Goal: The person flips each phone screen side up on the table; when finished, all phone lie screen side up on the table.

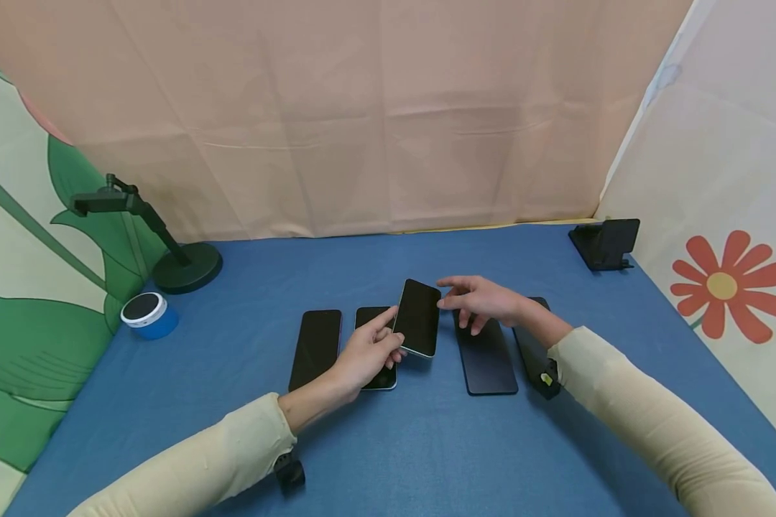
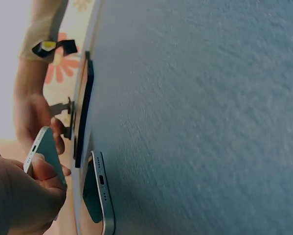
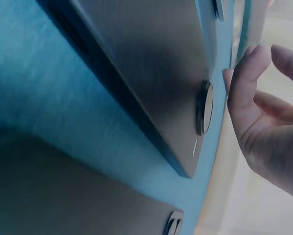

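My left hand pinches a smartphone by its lower left side, thumb on the black screen. The phone is raised and tilted above the table. At its right edge, the fingertips of my right hand are spread, with a gap between thumb and forefinger. Beneath the left hand lies another phone, its port end visible in the left wrist view. A black-screened phone lies farther left. Under the right hand is a dark blue phone, back up, with a round camera bump.
Another dark phone lies partly hidden below the right wrist. At the back right stands a black folding stand. A black stand with a jointed arm and a blue-white round container stand at left. Blue cloth covers the table.
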Available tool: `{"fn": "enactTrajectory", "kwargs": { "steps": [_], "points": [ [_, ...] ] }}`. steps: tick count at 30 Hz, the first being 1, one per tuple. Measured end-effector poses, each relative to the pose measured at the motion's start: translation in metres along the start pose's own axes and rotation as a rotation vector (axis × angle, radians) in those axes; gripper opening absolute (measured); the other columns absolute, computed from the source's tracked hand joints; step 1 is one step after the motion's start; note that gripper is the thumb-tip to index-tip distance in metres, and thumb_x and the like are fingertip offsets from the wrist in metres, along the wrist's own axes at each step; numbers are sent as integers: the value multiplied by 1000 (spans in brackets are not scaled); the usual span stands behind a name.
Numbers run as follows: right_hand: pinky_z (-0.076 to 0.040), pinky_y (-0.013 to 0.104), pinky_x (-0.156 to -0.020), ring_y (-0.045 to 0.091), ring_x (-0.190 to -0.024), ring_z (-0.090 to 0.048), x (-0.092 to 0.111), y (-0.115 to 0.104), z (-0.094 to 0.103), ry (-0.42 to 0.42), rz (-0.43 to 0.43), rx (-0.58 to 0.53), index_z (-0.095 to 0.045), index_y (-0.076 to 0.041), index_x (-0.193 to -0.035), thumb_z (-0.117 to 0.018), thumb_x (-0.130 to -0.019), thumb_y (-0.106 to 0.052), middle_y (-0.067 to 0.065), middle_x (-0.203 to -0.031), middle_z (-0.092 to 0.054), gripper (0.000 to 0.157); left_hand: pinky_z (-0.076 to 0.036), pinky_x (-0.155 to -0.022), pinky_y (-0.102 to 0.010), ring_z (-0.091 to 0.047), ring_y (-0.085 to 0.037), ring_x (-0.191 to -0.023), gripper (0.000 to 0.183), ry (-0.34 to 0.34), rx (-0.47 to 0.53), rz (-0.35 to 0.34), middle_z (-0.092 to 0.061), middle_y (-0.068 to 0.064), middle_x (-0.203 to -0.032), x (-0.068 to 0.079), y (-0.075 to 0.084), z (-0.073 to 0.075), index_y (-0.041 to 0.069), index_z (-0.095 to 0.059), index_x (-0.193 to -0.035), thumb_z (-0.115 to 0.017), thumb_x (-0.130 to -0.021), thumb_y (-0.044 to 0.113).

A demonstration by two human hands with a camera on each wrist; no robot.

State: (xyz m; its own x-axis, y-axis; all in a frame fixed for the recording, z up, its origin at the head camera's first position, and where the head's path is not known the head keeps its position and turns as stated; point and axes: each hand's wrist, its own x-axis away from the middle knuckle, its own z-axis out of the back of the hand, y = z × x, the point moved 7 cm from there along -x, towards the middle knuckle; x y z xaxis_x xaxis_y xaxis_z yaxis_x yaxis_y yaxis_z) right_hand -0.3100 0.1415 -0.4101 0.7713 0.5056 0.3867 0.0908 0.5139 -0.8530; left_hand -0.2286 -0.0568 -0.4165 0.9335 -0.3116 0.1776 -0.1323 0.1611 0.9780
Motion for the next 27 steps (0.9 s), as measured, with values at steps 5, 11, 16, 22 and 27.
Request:
{"fn": "enactTrajectory", "kwargs": {
  "steps": [5,11,16,22,27],
  "points": [
    [-56,36,-61,21,-75,-61,-2,-3,-2,35,12,-82,-27,-16,-159,-60,-101,-34,17,-143,-48,69,-49,-70,-21,-60,-21,-78,63,7,30,-21,-61,-4,-82,0,3,-2,17,-29,-159,-54,-101,13],
    [-52,32,-59,22,-75,-59,-1,-9,-1,81,76,-150,-34,-19,-157,-65,-99,-27,16,-138,-48,67,-49,-71,-23,-61,-29,-84,68,-44,22,-32,-61,-8,-84,0,7,-2,24,-23,-161,-56,-102,16],
    [-50,31,-57,22,-73,-56,1,-10,1,97,105,-162,-41,-21,-154,-70,-95,-24,14,-133,-47,66,-46,-72,-27,-59,-38,-89,77,-124,-28,-15,-59,-4,-78,2,8,-4,34,-14,-161,-60,-101,22],
    [-47,31,-56,21,-71,-53,3,-10,0,79,106,-152,-45,-21,-152,-74,-91,-20,12,-125,-47,67,-44,-71,-28,-56,-20,-78,84,-185,-73,9,-63,-10,-84,4,7,-5,32,-9,-162,-65,-99,25],
    [-45,32,-55,20,-70,-51,4,-9,-1,55,87,-135,-46,-20,-151,-76,-89,-20,12,-120,-47,69,-43,-69,-27,-52,-15,-73,87,-224,-78,38,-61,-10,-81,6,8,-7,29,-7,-162,-65,-98,23]
  ]
}}
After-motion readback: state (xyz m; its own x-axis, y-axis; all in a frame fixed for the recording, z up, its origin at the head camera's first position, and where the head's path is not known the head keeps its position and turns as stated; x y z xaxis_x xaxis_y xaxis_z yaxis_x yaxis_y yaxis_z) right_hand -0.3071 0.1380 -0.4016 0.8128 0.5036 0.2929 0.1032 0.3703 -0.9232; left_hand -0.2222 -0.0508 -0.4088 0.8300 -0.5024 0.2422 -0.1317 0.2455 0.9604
